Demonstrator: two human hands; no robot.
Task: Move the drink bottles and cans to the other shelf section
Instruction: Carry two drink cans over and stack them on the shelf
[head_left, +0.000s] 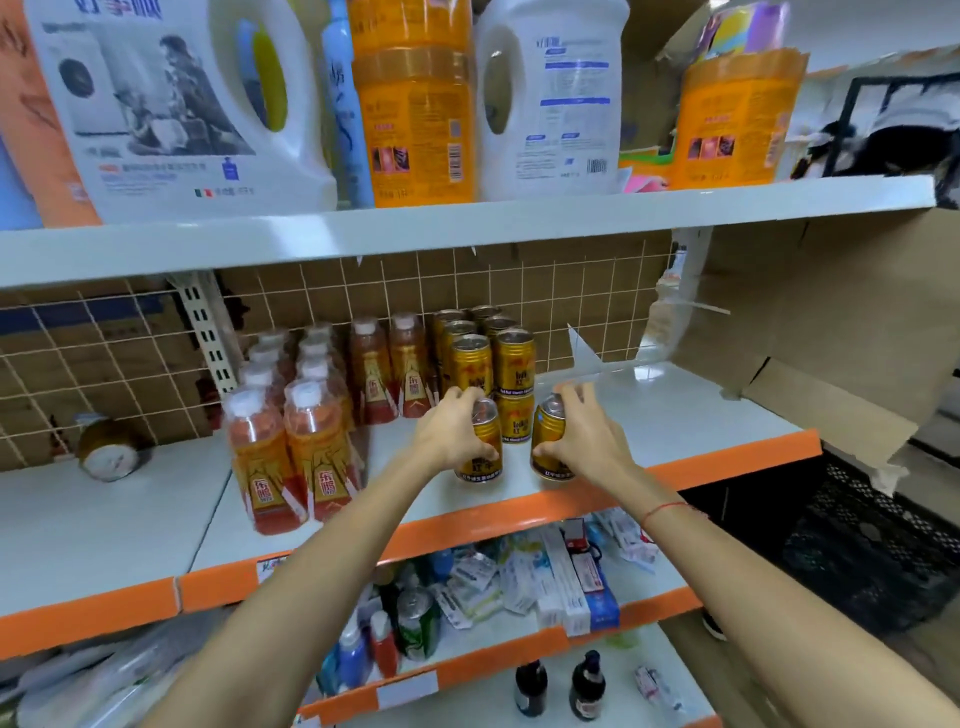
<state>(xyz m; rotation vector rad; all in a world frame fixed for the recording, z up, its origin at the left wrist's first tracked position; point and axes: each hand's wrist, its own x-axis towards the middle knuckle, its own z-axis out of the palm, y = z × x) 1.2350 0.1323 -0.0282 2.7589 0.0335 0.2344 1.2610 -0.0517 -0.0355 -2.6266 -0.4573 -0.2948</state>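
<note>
Both hands on gold cans, middle shelf, right-hand section. My left hand (452, 431) wraps one gold can (482, 441) from its 9 o'clock side, fingers curled over the top rim; my right hand (584, 434) grips a second gold can (550, 441) from its 3 o'clock side in the same way. Gripping from the outer sides keeps my knuckles from meeting between the cans.

Both cans stand near the shelf's orange front lip (519, 512); I cannot tell whether they are resting on it or just lifted. At 12 o'clock from them sit the stacked gold cans (488, 364), two high. At 9 o'clock stand the orange drink bottles (291, 452) in rows running back.

The left-hand shelf section (104, 519) at 9 o'clock holds only a toppled jar-like item (106, 449); judged the likely destination.
</note>
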